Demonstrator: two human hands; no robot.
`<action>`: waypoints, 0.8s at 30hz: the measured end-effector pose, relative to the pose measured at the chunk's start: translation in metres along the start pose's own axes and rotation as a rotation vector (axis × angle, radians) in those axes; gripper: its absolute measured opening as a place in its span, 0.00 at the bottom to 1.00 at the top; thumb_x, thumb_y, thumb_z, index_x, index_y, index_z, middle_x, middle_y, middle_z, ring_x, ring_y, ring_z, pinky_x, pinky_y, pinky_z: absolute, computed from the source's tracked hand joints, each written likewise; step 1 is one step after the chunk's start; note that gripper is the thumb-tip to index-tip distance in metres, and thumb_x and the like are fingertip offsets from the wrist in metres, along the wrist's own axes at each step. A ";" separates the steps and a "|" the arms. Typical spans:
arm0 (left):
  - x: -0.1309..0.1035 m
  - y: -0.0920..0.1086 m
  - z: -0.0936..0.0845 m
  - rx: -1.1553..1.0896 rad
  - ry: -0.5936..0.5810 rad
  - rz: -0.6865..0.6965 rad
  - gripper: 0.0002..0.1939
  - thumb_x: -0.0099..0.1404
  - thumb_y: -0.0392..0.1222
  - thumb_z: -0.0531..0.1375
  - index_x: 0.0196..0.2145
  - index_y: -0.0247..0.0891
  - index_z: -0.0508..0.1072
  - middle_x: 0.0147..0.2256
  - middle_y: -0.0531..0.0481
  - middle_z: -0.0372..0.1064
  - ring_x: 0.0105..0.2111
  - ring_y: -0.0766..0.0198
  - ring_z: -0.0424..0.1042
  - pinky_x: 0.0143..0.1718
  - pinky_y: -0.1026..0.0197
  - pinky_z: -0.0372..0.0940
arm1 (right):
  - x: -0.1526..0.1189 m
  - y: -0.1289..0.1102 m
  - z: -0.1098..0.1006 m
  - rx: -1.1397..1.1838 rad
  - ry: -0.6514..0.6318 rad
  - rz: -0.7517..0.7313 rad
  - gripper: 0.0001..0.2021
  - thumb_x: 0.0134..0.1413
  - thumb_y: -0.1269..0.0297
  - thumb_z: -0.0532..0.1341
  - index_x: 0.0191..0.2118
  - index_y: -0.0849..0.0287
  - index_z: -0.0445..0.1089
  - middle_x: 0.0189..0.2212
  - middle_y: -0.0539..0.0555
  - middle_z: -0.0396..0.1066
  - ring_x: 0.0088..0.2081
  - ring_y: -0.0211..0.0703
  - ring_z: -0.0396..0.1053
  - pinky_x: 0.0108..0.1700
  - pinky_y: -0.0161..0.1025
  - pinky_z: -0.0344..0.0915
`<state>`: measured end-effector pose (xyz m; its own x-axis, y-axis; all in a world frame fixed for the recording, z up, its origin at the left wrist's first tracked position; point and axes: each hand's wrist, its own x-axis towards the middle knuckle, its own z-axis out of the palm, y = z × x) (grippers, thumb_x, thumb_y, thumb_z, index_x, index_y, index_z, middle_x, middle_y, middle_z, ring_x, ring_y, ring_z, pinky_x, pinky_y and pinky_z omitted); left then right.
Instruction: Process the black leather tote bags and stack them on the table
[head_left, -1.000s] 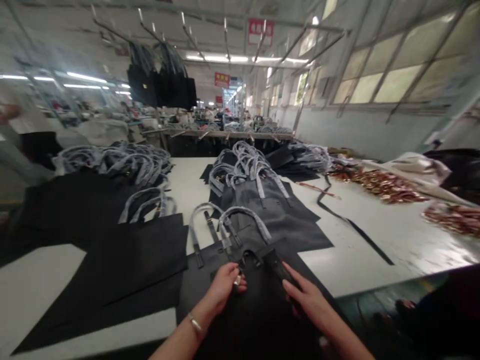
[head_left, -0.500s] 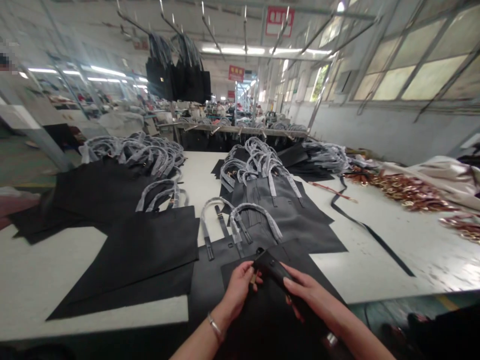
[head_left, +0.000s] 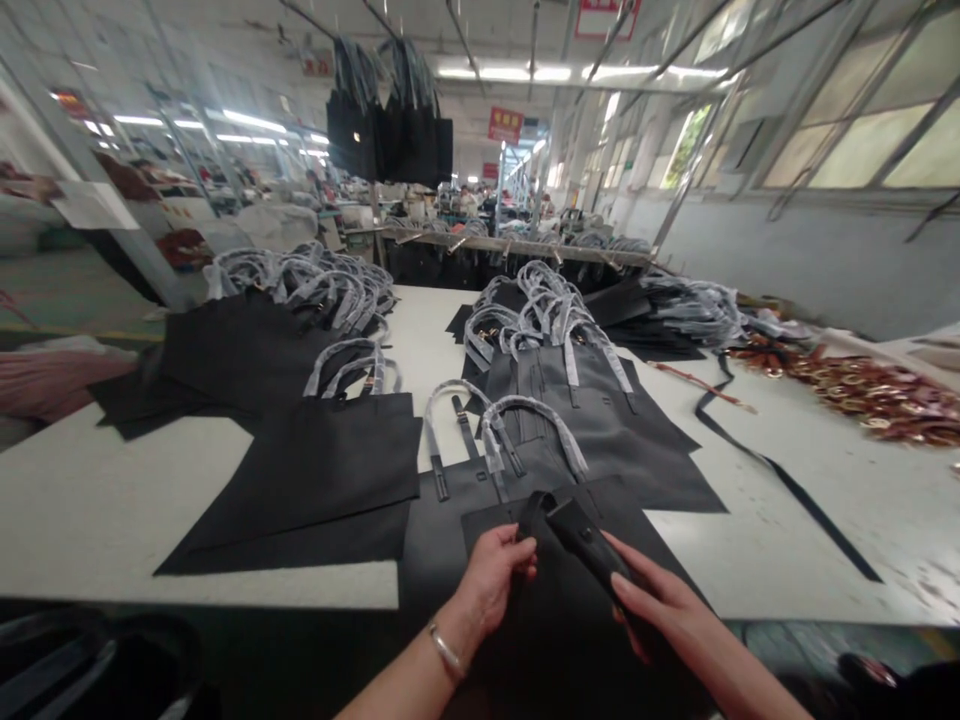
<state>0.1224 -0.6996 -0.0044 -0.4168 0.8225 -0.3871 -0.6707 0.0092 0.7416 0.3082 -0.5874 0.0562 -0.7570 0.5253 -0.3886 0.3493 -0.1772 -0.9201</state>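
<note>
My left hand [head_left: 491, 580], with a silver bracelet at its wrist, is closed in a pinch on a narrow black strap [head_left: 535, 512] that curves up into a loop. My right hand [head_left: 656, 590] grips a long black leather piece [head_left: 585, 535] with a small mark near its far end; whether it is a pouch or a folded panel I cannot tell. Something brown hangs below the right fingers, partly hidden. Both hands are above a black bag [head_left: 442, 510] at the table's front edge. Its plastic-wrapped handles [head_left: 536, 408] arch away from me.
Black bag pieces [head_left: 322, 460] lie stacked on the left of the white table [head_left: 315, 590]. More wrapped-handle bags [head_left: 622, 430] overlap behind my hands. A loose black strap [head_left: 802, 500] and brown straps with gold rings [head_left: 862, 385] lie right. Black bags [head_left: 390, 135] hang from an overhead rack.
My left hand has drawn slightly down and away from the leather piece's tip, and the black strap now loops up between them. The camera view has turned a little left.
</note>
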 end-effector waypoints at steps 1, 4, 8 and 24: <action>0.000 -0.003 0.000 0.043 0.031 0.057 0.13 0.48 0.38 0.69 0.30 0.29 0.73 0.23 0.52 0.65 0.22 0.71 0.65 0.24 0.69 0.61 | -0.005 0.000 0.000 0.002 0.001 0.012 0.43 0.53 0.44 0.61 0.67 0.60 0.44 0.23 0.47 0.68 0.17 0.35 0.64 0.19 0.32 0.59; 0.000 -0.011 -0.001 0.133 0.085 0.150 0.15 0.47 0.38 0.68 0.33 0.30 0.73 0.26 0.49 0.70 0.25 0.68 0.68 0.25 0.67 0.63 | -0.015 0.003 0.001 -0.005 0.005 0.050 0.44 0.51 0.43 0.62 0.67 0.60 0.45 0.24 0.47 0.68 0.18 0.35 0.64 0.19 0.32 0.58; 0.003 -0.017 -0.001 0.181 0.091 0.215 0.17 0.47 0.36 0.67 0.37 0.31 0.73 0.28 0.48 0.73 0.26 0.67 0.70 0.26 0.67 0.63 | -0.020 0.008 0.003 -0.014 -0.043 0.068 0.43 0.51 0.43 0.62 0.67 0.57 0.47 0.24 0.47 0.68 0.19 0.36 0.64 0.20 0.32 0.59; 0.005 -0.016 -0.004 0.510 0.053 0.374 0.11 0.55 0.38 0.59 0.34 0.33 0.79 0.23 0.50 0.71 0.22 0.67 0.65 0.23 0.66 0.61 | -0.013 -0.003 0.019 0.006 -0.117 0.140 0.41 0.51 0.43 0.62 0.66 0.57 0.50 0.24 0.48 0.69 0.18 0.36 0.65 0.20 0.32 0.58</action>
<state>0.1289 -0.6980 -0.0203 -0.6049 0.7934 -0.0677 -0.1023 0.0069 0.9947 0.3068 -0.6093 0.0632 -0.7602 0.3950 -0.5158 0.4527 -0.2474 -0.8566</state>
